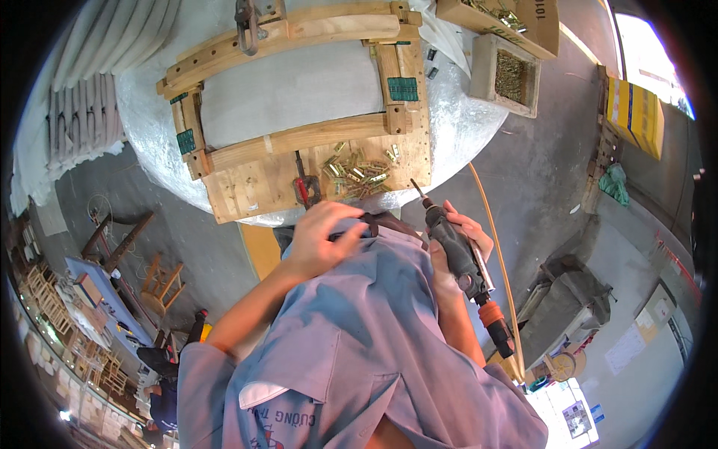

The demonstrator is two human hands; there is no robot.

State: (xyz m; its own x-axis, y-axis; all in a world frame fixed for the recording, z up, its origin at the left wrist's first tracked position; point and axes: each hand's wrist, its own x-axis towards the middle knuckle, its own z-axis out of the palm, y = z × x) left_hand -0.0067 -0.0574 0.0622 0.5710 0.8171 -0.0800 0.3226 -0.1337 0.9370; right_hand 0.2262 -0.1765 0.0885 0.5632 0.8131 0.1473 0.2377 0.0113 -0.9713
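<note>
My right hand [462,238] grips a dark pneumatic screwdriver [456,251], its bit pointing up-left toward the edge of a wooden jig [299,142]. An orange fitting and a tan air hose [499,269] trail from the tool's back end. My left hand [323,238] hovers with curled fingers just below the jig's near edge, close to a red clamp [303,187] and a pile of small brass hinges [357,173]; it appears to hold nothing. A curved wooden frame is clamped in the jig, on a round white-wrapped table [464,112].
Two boxes of brass screws [510,75] stand at the table's far right. A yellow carton [634,116] sits on a pallet at right. Small wooden stools [161,280] and stacked wooden parts stand on the floor at left. Grey concrete floor surrounds the table.
</note>
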